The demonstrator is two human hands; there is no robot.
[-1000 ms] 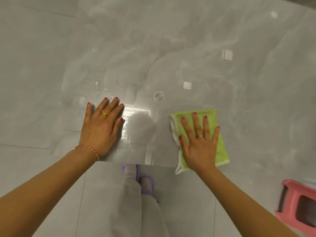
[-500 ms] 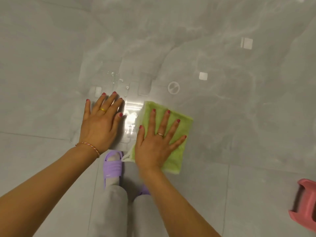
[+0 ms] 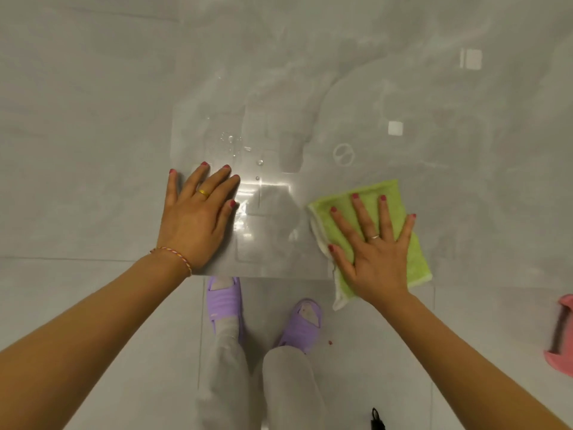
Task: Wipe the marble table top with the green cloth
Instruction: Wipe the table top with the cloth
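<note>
A person leans over a glossy marble tabletop [image 3: 403,97], both hands flat on the stone. The right hand [image 3: 373,259] lies spread, fingers fanned, pressing the green cloth [image 3: 412,256] against the surface at the near edge; the cloth sits directly under that palm, its long axis running away from the body and tilted slightly, its near corner hanging just past the rim. The left hand [image 3: 195,218] rests open and empty, fingers close together, bracing on the tabletop well apart from the cloth. Between the two hands lies a bright, wet-looking glare patch, and water droplets [image 3: 235,147] bead just beyond the left fingertips. The right hand alone carries the cloth, so any sweep toward those droplets would have to travel leftward and away from the body. Half a second earlier the cloth lay close beside the left hand; it now sits far out to the right, about where it was a second ago, which suggests a side-to-side stroke. The left hand has stayed put. Purple slippers [image 3: 224,302] show on the floor below.
</note>
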